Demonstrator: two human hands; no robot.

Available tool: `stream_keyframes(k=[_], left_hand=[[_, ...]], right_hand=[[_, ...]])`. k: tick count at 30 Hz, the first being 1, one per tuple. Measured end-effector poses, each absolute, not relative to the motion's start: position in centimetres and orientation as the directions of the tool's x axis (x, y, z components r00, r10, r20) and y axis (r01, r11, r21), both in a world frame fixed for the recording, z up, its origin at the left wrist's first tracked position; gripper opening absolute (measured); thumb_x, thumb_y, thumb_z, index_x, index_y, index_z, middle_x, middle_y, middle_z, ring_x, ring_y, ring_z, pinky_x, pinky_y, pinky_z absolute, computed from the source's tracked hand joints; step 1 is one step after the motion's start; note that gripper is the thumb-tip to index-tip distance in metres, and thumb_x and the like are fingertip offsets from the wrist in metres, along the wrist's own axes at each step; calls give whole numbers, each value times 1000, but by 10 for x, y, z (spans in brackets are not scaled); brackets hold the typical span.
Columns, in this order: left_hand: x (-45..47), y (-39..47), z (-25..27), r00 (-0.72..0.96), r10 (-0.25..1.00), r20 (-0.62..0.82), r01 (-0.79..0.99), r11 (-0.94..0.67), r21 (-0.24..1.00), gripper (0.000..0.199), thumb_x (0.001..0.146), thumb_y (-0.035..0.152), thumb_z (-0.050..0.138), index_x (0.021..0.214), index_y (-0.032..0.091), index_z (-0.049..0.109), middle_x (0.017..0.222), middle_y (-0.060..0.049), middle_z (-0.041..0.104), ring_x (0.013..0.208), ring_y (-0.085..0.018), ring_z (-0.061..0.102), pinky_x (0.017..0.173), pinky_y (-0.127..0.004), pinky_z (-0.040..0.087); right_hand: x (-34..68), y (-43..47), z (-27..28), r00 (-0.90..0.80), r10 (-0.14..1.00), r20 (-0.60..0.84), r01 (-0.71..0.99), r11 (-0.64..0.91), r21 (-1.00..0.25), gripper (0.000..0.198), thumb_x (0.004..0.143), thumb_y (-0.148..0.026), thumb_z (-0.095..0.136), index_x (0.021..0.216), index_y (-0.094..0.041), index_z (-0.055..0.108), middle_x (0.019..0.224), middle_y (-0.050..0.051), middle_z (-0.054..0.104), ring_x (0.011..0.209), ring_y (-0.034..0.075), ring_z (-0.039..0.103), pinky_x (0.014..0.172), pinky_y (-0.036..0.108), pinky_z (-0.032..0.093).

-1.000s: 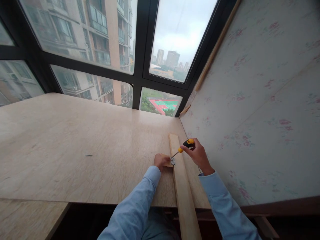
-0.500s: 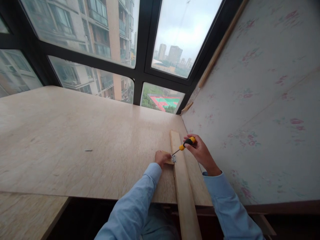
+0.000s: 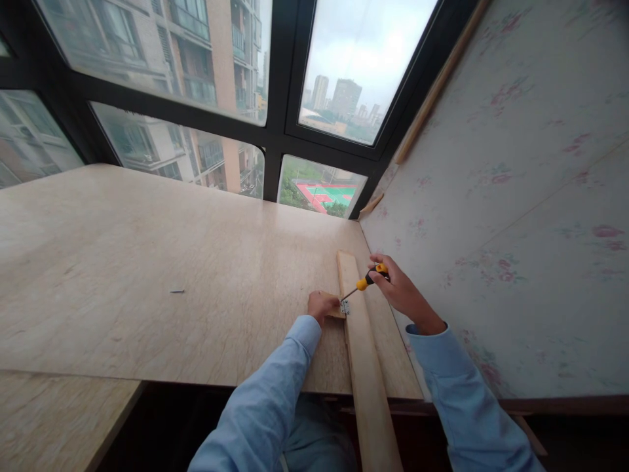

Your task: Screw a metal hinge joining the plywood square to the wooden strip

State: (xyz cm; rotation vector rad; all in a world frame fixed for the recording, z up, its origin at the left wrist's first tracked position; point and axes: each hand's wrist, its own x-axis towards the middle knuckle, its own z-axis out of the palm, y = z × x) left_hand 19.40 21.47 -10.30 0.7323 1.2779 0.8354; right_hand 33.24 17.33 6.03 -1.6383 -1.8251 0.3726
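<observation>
My right hand is closed around the yellow-and-black handle of a screwdriver. Its shaft slants down to the left, with the tip at a small metal hinge. The hinge lies across a long wooden board and a short wooden piece that meets the board's left side. My left hand is closed over the short piece, fingertips close to the screwdriver tip. Those fingers hide most of the short piece, and any screw under the tip is too small to make out.
A lone screw or nail lies to the left on the marble-patterned sill. The long board juts past the sill's front edge towards me. Papered wall rises close on the right, and dark window frames stand behind.
The view has shifted slightly. My right hand's fingers have moved a little on the screwdriver handle, while the tip stays at the hinge. My left hand keeps its place.
</observation>
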Motion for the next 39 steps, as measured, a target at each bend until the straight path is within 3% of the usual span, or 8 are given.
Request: stream_keyframes(k=[4, 8, 14, 18, 23, 27, 33, 39], left_hand=[[193, 215, -101, 115, 852, -510, -126, 522, 844, 28, 53, 9, 75, 67, 20, 53, 80, -3, 72, 86, -24, 71, 58, -23, 53], [191, 215, -100, 124, 843, -524, -121, 537, 835, 28, 55, 9, 75, 68, 20, 54, 79, -1, 72, 87, -24, 71, 61, -23, 54], [191, 213, -99, 155, 848, -508, -176, 529, 830, 26, 54, 8, 74, 65, 20, 54, 76, -2, 71, 87, -24, 71, 63, -25, 54], [189, 212, -97, 155, 846, -511, -149, 531, 834, 26, 54, 10, 76, 66, 20, 54, 76, -2, 72, 88, -24, 71, 62, -23, 54], [188, 211, -93, 171, 837, -520, -189, 546, 816, 28, 53, 7, 74, 66, 20, 52, 73, -1, 70, 83, -23, 71, 61, -23, 54], [189, 211, -93, 160, 842, -515, -202, 539, 818, 29, 53, 7, 73, 65, 20, 51, 70, 0, 68, 82, -23, 71, 63, -24, 54], [187, 209, -91, 172, 850, -498, -257, 527, 810, 32, 53, 7, 75, 67, 20, 49, 69, 1, 67, 85, -24, 70, 66, -26, 55], [186, 207, -90, 183, 850, -494, -280, 527, 803, 33, 53, 7, 78, 73, 17, 54, 72, -1, 68, 79, -21, 70, 67, -27, 56]], right_hand=[[327, 172, 77, 30, 971, 237, 973, 26, -230, 45, 91, -64, 45, 87, -21, 58, 72, 8, 66, 68, 25, 67, 59, 31, 43], [325, 179, 82, 121, 961, 250, 992, -125, -2, 52, 91, -69, 41, 85, -20, 59, 66, 11, 64, 67, 28, 66, 55, 30, 38], [343, 186, 82, -71, 993, 95, 913, 103, -395, 37, 78, -29, 63, 113, -20, 54, 110, 10, 67, 94, 23, 66, 79, 32, 49], [346, 181, 89, -164, 984, -71, 849, 104, -517, 30, 76, -21, 58, 106, -21, 57, 97, 5, 70, 78, 19, 67, 67, 28, 50], [337, 180, 95, 58, 998, -12, 967, -60, -246, 32, 93, -50, 47, 80, -21, 55, 55, 1, 62, 47, 18, 60, 54, 28, 39], [338, 183, 90, 119, 991, 54, 985, -111, -133, 44, 92, -62, 44, 81, -21, 57, 59, 4, 64, 49, 20, 60, 53, 30, 38], [348, 179, 82, -77, 996, 39, 837, 86, -540, 47, 71, -35, 72, 113, -22, 56, 108, 9, 68, 85, 23, 66, 68, 33, 55], [355, 170, 76, -86, 994, -62, 634, 7, -774, 33, 70, -34, 72, 98, -21, 62, 97, 5, 66, 82, 20, 64, 59, 34, 63]])
